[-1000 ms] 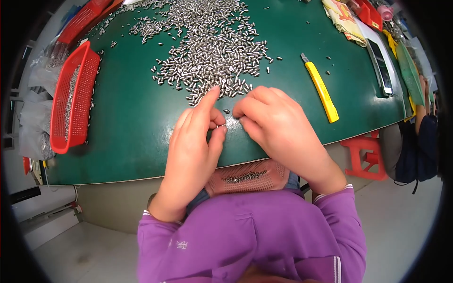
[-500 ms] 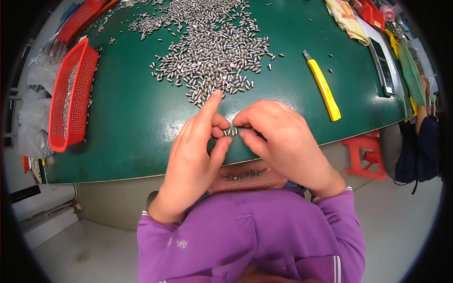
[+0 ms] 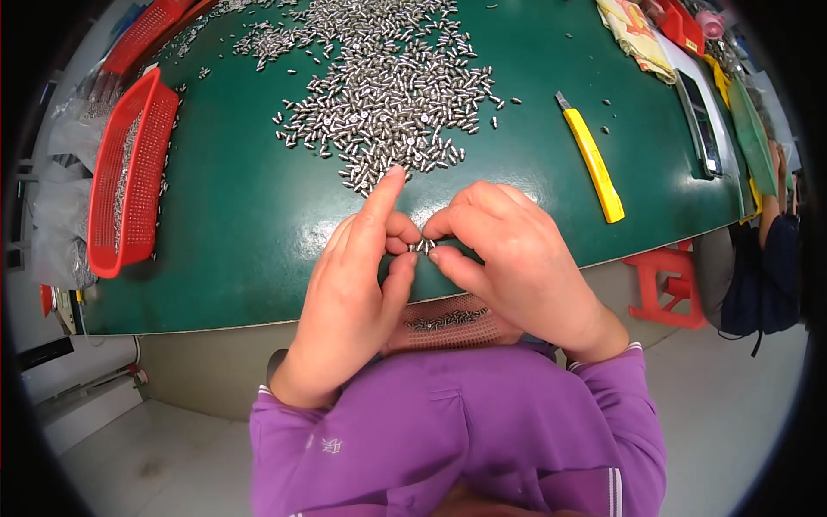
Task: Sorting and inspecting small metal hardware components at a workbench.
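Note:
My left hand and my right hand meet above the near edge of the green table. Together their fingertips pinch a small bunch of short metal pins. My left index finger points up toward the big heap of the same pins spread over the tabletop. Under my hands, on my lap, a reddish mesh tray holds a few more pins.
A red mesh basket stands at the table's left edge with clear bags beside it. A yellow utility knife lies to the right. Cloth, a dark flat device and green sheets lie far right. A red stool and another person's arm are at the right.
Both hands have drawn back from the heap toward the table's near edge, and the bunch of pins now shows between the fingertips.

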A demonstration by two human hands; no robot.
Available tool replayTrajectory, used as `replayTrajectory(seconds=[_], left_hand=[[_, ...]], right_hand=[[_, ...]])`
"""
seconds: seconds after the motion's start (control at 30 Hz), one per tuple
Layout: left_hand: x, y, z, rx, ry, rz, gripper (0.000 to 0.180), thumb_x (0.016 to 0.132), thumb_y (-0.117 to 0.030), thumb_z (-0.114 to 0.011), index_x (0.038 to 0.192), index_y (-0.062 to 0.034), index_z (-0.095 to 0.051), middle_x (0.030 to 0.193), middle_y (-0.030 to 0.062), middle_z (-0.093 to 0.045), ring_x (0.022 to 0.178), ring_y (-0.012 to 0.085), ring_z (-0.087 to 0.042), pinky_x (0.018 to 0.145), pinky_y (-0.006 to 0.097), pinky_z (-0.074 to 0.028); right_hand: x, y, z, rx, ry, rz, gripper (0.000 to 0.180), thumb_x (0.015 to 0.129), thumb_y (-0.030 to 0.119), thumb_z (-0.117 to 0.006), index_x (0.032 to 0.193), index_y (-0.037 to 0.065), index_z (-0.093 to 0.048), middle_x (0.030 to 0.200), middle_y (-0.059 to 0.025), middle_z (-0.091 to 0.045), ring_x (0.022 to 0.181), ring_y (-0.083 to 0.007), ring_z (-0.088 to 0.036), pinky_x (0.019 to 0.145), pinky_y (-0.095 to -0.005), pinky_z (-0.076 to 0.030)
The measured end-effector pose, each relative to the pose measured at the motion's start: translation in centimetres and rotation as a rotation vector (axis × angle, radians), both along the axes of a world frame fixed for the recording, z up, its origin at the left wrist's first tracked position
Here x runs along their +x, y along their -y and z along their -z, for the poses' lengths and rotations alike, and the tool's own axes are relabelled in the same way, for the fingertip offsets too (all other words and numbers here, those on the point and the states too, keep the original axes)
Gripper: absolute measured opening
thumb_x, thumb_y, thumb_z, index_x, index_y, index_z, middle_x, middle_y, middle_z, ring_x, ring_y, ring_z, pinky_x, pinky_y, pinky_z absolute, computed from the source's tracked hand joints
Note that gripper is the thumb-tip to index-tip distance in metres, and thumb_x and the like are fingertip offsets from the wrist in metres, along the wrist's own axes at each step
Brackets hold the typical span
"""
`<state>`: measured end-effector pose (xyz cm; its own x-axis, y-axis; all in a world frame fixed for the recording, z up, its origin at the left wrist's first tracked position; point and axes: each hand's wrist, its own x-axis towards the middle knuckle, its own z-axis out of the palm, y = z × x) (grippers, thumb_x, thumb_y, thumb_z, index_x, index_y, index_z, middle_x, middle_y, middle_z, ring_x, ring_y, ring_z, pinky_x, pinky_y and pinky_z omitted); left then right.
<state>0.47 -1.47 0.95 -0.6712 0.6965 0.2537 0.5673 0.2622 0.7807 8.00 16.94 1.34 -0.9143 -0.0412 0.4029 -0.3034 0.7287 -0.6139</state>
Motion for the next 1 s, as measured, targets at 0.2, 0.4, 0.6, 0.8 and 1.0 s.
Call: replayTrajectory(seconds=[0.2,0.4,0.6,0.8,1.0], left_hand=[[0.11,-0.19,-0.46,-0.019,0.035,-0.036,0.081,0.08,0.014,-0.066,0.154,-0.0035,-0.039,0.097,0.0084,-0.062,0.085,0.0231,-0.061,0.079,0.037,-0.053],[-0.13,-0.28,-0.01,-0.028,-0.084,-0.027,0.073,0.082,0.014,-0.063,0.15,-0.0018,-0.043,0.094,0.0095,-0.062,0.084,0.0265,-0.061,0.078,0.039,-0.051],[-0.11,-0.39,0.16,0.002,-0.074,-0.006,0.073,0.083,0.017,-0.058,0.152,-0.0009,-0.042,0.092,0.0103,-0.063,0.086,0.0274,-0.061,0.079,0.04,-0.051],[0.19,-0.69,-0.03,0.049,0.023,-0.044,0.077,0.084,0.018,-0.056,0.156,-0.0015,-0.035,0.099,0.0116,-0.062,0.088,0.026,-0.062,0.08,0.039,-0.052],[0.47,0.2,-0.13,-0.028,0.009,-0.052,0.081,0.083,0.015,-0.063,0.157,-0.0001,-0.033,0.101,0.0116,-0.062,0.088,0.0249,-0.062,0.08,0.037,-0.053]], right_hand=[[-0.1,0.08,0.11,-0.007,-0.02,0.007,0.022,0.075,0.004,-0.076,0.093,0.004,-0.064,0.089,-0.0103,-0.057,0.084,-0.0311,-0.057,0.075,-0.0415,-0.048],[-0.09,0.4,0.36,0.016,-0.017,0.042,0.022,0.076,0.005,-0.077,0.093,0.005,-0.064,0.089,-0.0102,-0.057,0.084,-0.0318,-0.057,0.074,-0.0423,-0.048],[0.02,0.18,0.48,0.0,-0.016,0.01,0.021,0.077,0.004,-0.076,0.095,0.005,-0.064,0.089,-0.0104,-0.058,0.084,-0.0326,-0.058,0.074,-0.0428,-0.049],[0.11,0.21,0.26,-0.019,0.02,0.025,0.022,0.076,0.005,-0.077,0.094,0.006,-0.064,0.089,-0.0103,-0.059,0.084,-0.0329,-0.059,0.074,-0.0437,-0.049],[-0.01,-0.05,0.05,-0.056,0.055,0.026,0.021,0.076,0.006,-0.078,0.095,0.005,-0.068,0.089,-0.01,-0.062,0.085,-0.0328,-0.061,0.074,-0.0429,-0.051]])
